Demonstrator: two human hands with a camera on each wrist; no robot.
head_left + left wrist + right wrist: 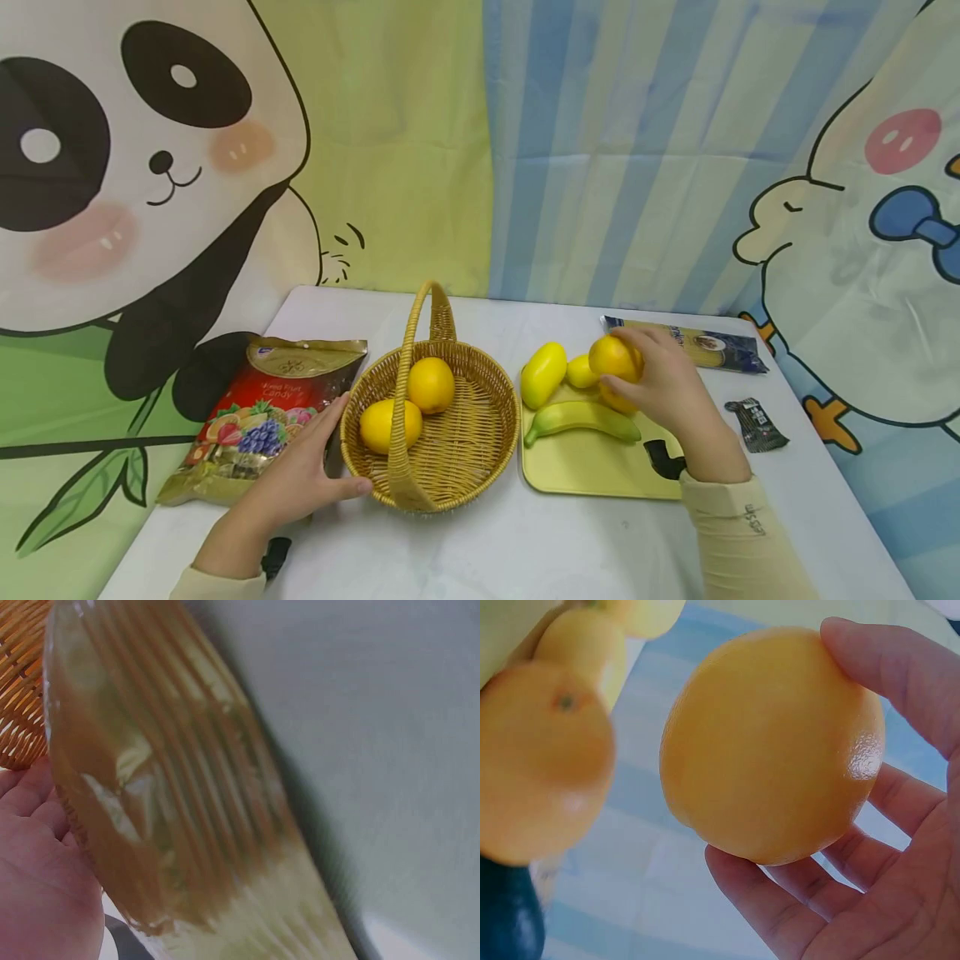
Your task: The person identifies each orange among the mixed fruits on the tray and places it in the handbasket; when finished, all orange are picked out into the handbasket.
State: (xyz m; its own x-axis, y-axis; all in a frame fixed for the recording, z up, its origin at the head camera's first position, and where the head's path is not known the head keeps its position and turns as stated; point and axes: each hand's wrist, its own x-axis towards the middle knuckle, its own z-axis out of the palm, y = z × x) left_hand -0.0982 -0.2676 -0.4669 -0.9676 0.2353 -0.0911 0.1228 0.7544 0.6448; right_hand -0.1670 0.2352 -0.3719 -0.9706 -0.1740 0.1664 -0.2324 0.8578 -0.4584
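Two hands worked: right hand (667, 392) cupped orange (769, 746) — firm curl advised; left hand (300, 475), fingers straight, steadied basket (480, 467).

We see an orange-yellow fruit (613, 357) in the right hand (667, 392), whose sleeve (738, 533) is pale cream. At nine o'clock from it sits a tan woven basket (480, 450) with two more orange-yellow fruits (408, 404) inside. The tray (592, 475) is pale yellow, carrying a yellow-green banana (581, 419). At nine o'clock from the basket lies a red and gold candy bag (258, 412) printed with mixed fruit. The surface (525, 550) is white. Behind, we see a backdrop (600, 150) striped blue, beside a black-and-white panda (112, 142).
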